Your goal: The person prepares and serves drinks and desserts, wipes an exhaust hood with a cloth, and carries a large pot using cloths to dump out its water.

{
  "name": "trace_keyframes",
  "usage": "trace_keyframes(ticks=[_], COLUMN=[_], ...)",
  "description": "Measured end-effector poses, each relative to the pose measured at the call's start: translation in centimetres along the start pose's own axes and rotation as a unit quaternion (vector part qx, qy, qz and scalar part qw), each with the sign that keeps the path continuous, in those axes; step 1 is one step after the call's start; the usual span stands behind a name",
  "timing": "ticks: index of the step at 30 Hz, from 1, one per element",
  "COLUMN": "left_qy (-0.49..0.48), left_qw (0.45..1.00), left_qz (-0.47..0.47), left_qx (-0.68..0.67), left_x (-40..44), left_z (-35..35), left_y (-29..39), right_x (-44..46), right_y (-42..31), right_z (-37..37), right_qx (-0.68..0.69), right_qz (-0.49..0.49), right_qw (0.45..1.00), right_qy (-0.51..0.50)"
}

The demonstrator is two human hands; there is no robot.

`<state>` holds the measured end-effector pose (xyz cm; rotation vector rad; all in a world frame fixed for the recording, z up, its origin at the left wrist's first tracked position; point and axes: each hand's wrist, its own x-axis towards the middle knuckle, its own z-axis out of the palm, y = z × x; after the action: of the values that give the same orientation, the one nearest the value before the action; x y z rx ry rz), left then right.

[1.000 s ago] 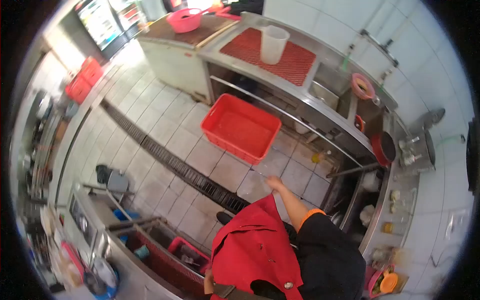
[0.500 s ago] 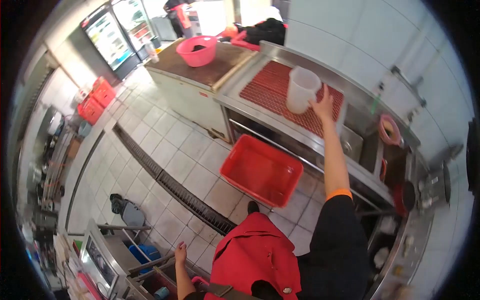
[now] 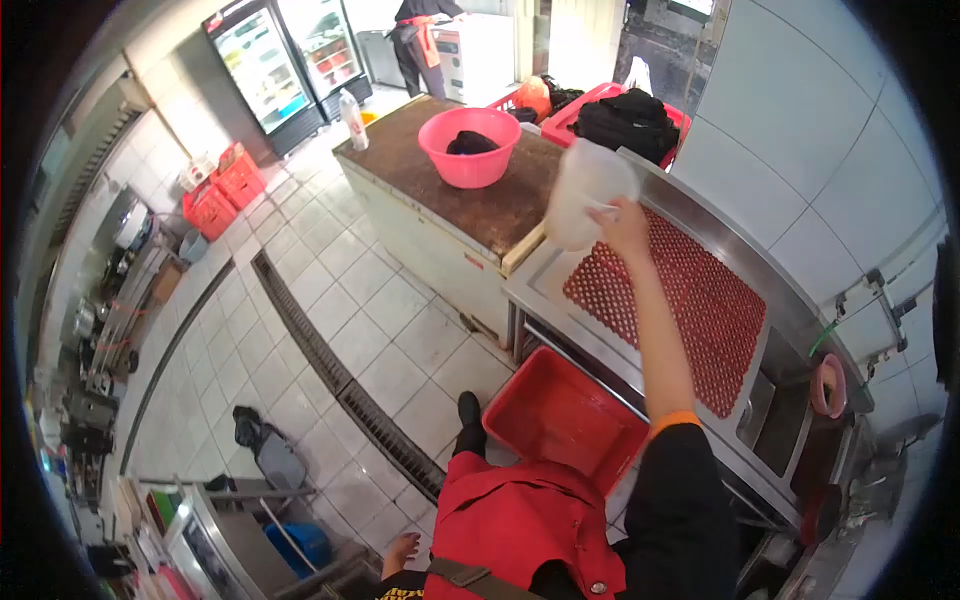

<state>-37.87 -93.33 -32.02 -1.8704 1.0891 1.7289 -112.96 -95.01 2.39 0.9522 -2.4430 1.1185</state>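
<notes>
Now the right hand has closed around the handle side of the translucent plastic jug, which half a second ago stood upright on the red mat with the fingers only reaching it. The jug is tilted and appears lifted, over the end of the steel worktop nearest the brown-topped cabinet, so the work seems to have passed from reaching to carrying, and more of the mat's lattice shows. The left hand hangs low beside the red apron, its fingers loosely bent; nothing shows in it, but how wide they stand cannot be told. Motion blur softens the jug, so its contents, if any, are hard to make out, and the thumb's exact grip on the handle is unclear. The apron covers the near part of the red crate on the floor, and a dark thing inside the pink basin cannot be identified. A person at the back is cut off by the upper edge.
</notes>
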Motion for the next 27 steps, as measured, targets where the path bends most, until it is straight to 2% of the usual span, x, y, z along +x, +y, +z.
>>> trace_keyframes(ticks=[1,2,3,4,5,7,10,13,14,15,16,18,19,20,21,22,23,26,27], left_qy=[-0.001,0.019,0.038,0.049,0.03,-0.026,-0.089,-0.129,-0.142,-0.157,-0.18,-0.249,-0.307,-0.206,-0.237,-0.264,-0.293,-0.346,-0.358], left_qw=[1.0,0.999,0.997,0.992,0.988,0.965,0.906,0.841,0.819,0.796,0.773,0.714,0.676,0.666,0.637,0.614,0.589,0.48,0.458], left_qz=[0.01,0.04,0.074,0.112,0.138,0.199,0.262,0.291,0.298,0.305,0.311,0.334,0.344,0.325,0.314,0.302,0.293,0.319,0.314], left_qx=[0.009,0.003,0.007,0.022,0.059,0.166,0.321,0.438,0.469,0.498,0.523,0.562,0.575,0.639,0.663,0.679,0.694,0.74,0.751], left_x=[1.3,2.2,2.7,2.9,3.0,4.4,6.5,7.3,7.5,7.9,9.4,13.4,16.2,6.1,5.9,5.7,5.4,-0.8,-1.5], left_z=[-1.5,-2.9,-4.4,-5.6,-7.0,-9.8,-11.0,-7.7,-6.3,-4.9,-3.5,-0.3,2.0,4.9,7.1,8.7,10.6,14.5,15.2], left_y=[2.3,5.5,9.3,14.0,18.0,28.5,43.2,55.1,58.0,60.6,62.7,67.9,70.5,67.5,67.4,66.7,65.9,58.6,56.5], right_x=[1.0,2.4,3.4,4.2,4.9,5.8,5.5,1.8,-0.4,-2.8,-6.1,-14.6,-18.9,-23.3,-27.8,-33.4,-38.9,-53.5,-56.7], right_y=[-2.0,-3.2,-3.3,-5.1,-6.0,-8.1,-10.9,-12.0,-12.0,-12.1,-11.7,-11.4,-11.4,-12.0,-13.9,-13.1,-15.1,-21.8,-24.6], right_z=[2.5,5.5,9.3,10.6,12.8,14.5,12.8,9.9,9.1,7.8,7.8,5.4,5.3,4.9,3.2,4.9,5.1,11.3,13.1], right_qx=[0.033,0.032,0.047,0.048,-0.084,-0.053,0.013,0.025,0.035,0.16,0.141,0.133,0.074,0.024,0.009,-0.111,-0.126,-0.203,-0.09], right_qz=[0.03,0.022,0.006,-0.083,-0.122,-0.059,0.082,0.188,0.211,0.234,0.188,0.225,0.306,0.379,0.451,0.503,0.533,0.72,0.798], right_qw=[0.999,0.998,0.998,0.994,0.984,0.993,0.995,0.963,0.954,0.945,0.936,0.91,0.877,0.838,0.792,0.74,0.698,0.53,0.42], right_qy=[-0.014,-0.044,-0.029,-0.043,-0.097,-0.087,0.064,0.19,0.212,0.161,0.263,0.322,0.362,0.393,0.411,0.433,0.461,0.399,0.423])
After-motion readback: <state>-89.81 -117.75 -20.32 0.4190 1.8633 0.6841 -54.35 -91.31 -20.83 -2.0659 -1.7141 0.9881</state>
